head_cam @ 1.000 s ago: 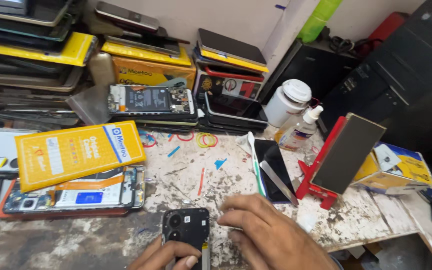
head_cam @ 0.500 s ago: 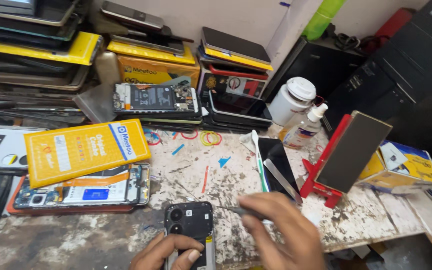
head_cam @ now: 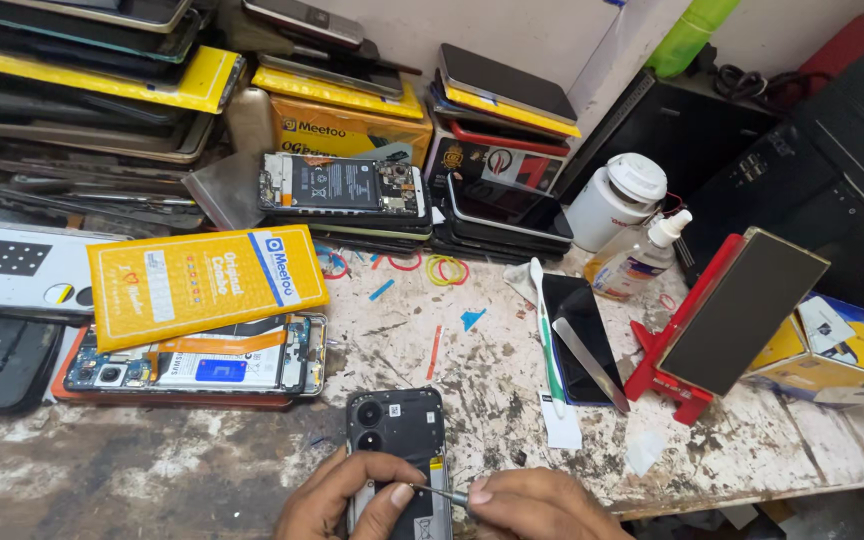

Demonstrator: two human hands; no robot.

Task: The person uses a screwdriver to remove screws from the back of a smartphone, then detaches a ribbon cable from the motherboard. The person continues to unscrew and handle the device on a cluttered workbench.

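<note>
A black phone (head_cam: 397, 430) with its back cover off lies at the near edge of the stained workbench (head_cam: 512, 390), camera end away from me. My left hand (head_cam: 344, 495) grips its lower left side. My right hand (head_cam: 532, 503) pinches a thin metal screwdriver (head_cam: 440, 491), whose tip rests on the phone's lower part beside my left thumb.
An opened phone (head_cam: 192, 365) lies at left under a yellow box (head_cam: 202, 282). A black screen panel (head_cam: 580, 335) with a metal pry tool and a white brush lies at right, next to a red stand (head_cam: 692, 330) holding a phone. Stacks of phones, boxes, a white jar and a spray bottle line the back.
My right hand has come down and left from beside the phone, bringing the screwdriver tip onto its lower part. My left hand has closed further round the phone.
</note>
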